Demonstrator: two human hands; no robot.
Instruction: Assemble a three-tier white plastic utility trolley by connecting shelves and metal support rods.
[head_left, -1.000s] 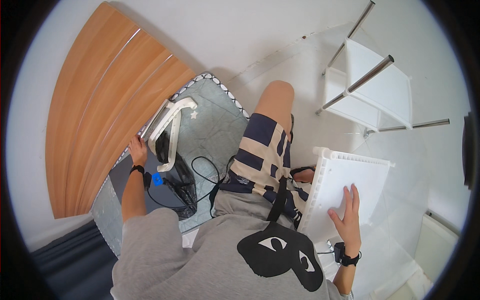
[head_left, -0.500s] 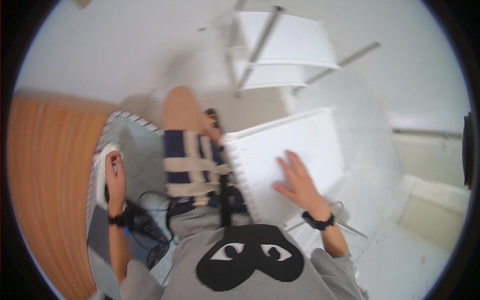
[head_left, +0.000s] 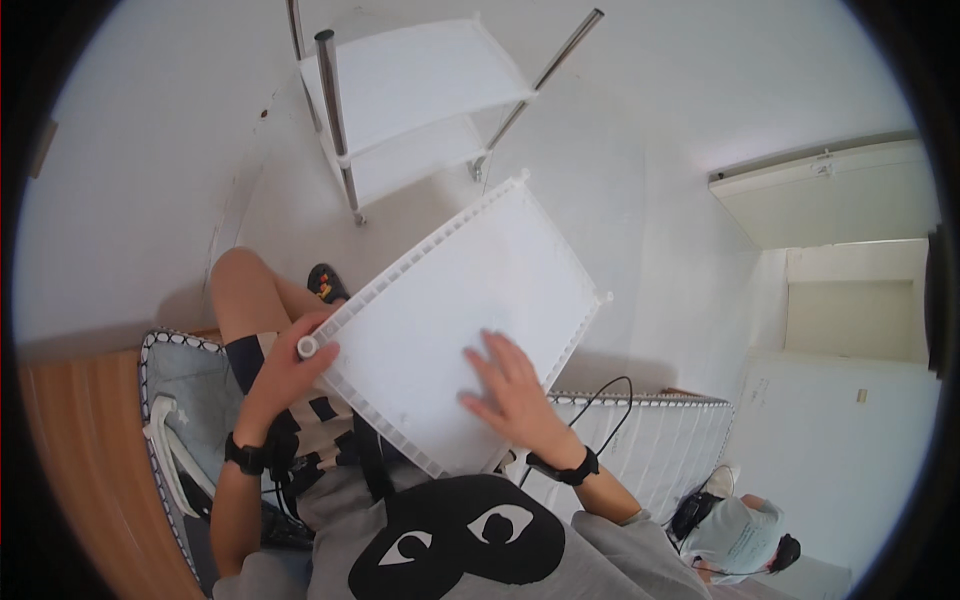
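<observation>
A white rectangular plastic shelf panel (head_left: 455, 300) with slotted edges and corner sockets lies tilted across my lap. My left hand (head_left: 285, 372) is closed round its near left corner, beside the round socket. On the panel's flat face my right hand (head_left: 512, 395) lies with its fingers spread, gripping nothing. Straight ahead stands a white two-tier rack (head_left: 420, 85) with metal posts and castors; its upper posts stick up bare.
A wooden surface (head_left: 85, 450) is at my left, with a grey cushioned pad (head_left: 190, 375) beside it. A curved white plastic piece (head_left: 175, 465) lies on that pad. A black cable (head_left: 628, 400) loops at my right. Another person (head_left: 735, 530) is at lower right.
My left hand has left the white piece at my side and taken hold of the panel's corner. The panel has turned. The view has shifted, so the rack appears further left.
</observation>
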